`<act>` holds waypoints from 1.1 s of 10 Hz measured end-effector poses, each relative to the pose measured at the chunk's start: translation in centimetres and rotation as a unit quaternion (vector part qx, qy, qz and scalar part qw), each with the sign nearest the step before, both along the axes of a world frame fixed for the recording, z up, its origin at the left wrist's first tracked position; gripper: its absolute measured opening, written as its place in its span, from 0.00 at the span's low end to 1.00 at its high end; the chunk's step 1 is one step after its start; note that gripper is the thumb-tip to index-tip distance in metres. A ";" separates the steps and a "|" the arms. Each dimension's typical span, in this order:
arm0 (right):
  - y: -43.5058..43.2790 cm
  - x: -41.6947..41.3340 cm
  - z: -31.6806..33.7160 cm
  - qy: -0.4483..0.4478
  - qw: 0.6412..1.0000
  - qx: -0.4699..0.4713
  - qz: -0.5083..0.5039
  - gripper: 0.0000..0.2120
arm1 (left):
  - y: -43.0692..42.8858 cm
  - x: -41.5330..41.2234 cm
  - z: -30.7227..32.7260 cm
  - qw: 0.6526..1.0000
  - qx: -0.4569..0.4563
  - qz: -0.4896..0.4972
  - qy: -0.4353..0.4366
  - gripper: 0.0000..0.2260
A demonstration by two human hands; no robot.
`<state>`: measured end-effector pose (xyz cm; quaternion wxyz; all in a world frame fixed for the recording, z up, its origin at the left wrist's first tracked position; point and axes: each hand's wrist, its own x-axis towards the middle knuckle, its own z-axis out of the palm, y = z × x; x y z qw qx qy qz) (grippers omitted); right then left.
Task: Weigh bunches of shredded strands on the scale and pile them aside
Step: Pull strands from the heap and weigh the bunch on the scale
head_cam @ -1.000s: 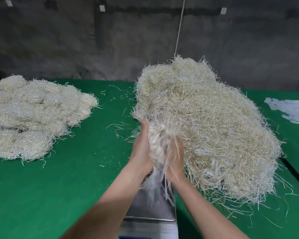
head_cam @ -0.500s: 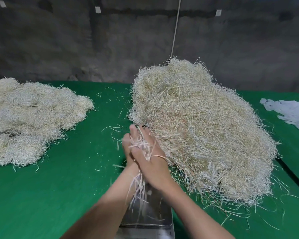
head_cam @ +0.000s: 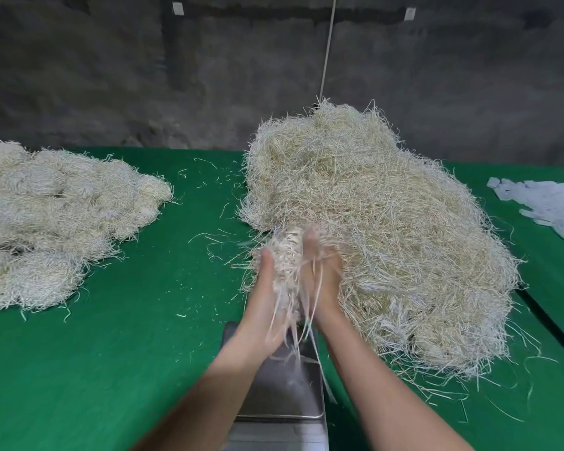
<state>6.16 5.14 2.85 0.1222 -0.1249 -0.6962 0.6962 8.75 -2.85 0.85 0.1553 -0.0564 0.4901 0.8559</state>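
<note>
- Ahead and to the right of my hands lies the big loose heap (head_cam: pixel 388 239) of strands. Its near edge touches my right hand, so this is where the material comes from.
- Far over on the left, well apart from everything else, sits the weighed pile (head_cam: pixel 56 222) on the green table (head_cam: pixel 127 353). My left hand is the nearer one to it.
- Directly below my wrists, and a little toward me, is the scale (head_cam: pixel 284 385). Its steel pan looks bare except for a few hanging strand ends (the display is cut off by the lower edge, so I cannot read it).
- Between my palms is the bunch (head_cam: pixel 287 265). Its long axis runs from the heap toward me, and its loose tails hang down toward the pan.
- My left hand (head_cam: pixel 264 297) and right hand (head_cam: pixel 323 275) are close together, palms facing, and both clasp the bunch from its sides. They are blurred, so the exact place of each finger I cannot tell.
- I judge that the coming move is short: straight down and slightly back, because the pan lies under the bunch, not beside it.
</note>
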 end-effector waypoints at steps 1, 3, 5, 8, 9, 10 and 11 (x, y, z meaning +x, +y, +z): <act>-1.1 2.8 -2.5 0.058 0.981 0.111 0.146 0.12 | -0.9 -2.2 1.2 0.990 -0.006 0.139 -0.039 0.38; -0.9 1.7 -1.5 0.102 0.945 0.311 0.017 0.25 | 0.4 -2.5 0.6 0.987 -0.097 0.123 -0.038 0.13; -2.0 3.4 -1.1 0.081 0.977 0.118 0.160 0.21 | 0.4 -3.2 2.0 0.975 -0.127 0.168 0.065 0.24; 0.3 -2.1 -1.0 -0.061 0.988 -0.103 -0.100 0.15 | 2.6 0.6 -1.6 0.995 -0.089 0.030 0.035 0.49; -1.0 -0.3 -2.2 0.039 0.998 0.019 -0.045 0.08 | 2.7 -0.8 -0.7 0.988 -0.024 0.146 -0.044 0.45; -1.9 3.2 -4.3 0.185 0.968 0.162 0.050 0.07 | 0.5 -3.9 -0.1 0.958 -0.075 0.237 -0.139 0.22; -1.8 3.5 -4.3 0.206 0.929 0.306 0.029 0.10 | -0.4 -3.5 -0.7 0.969 -0.103 0.210 -0.085 0.10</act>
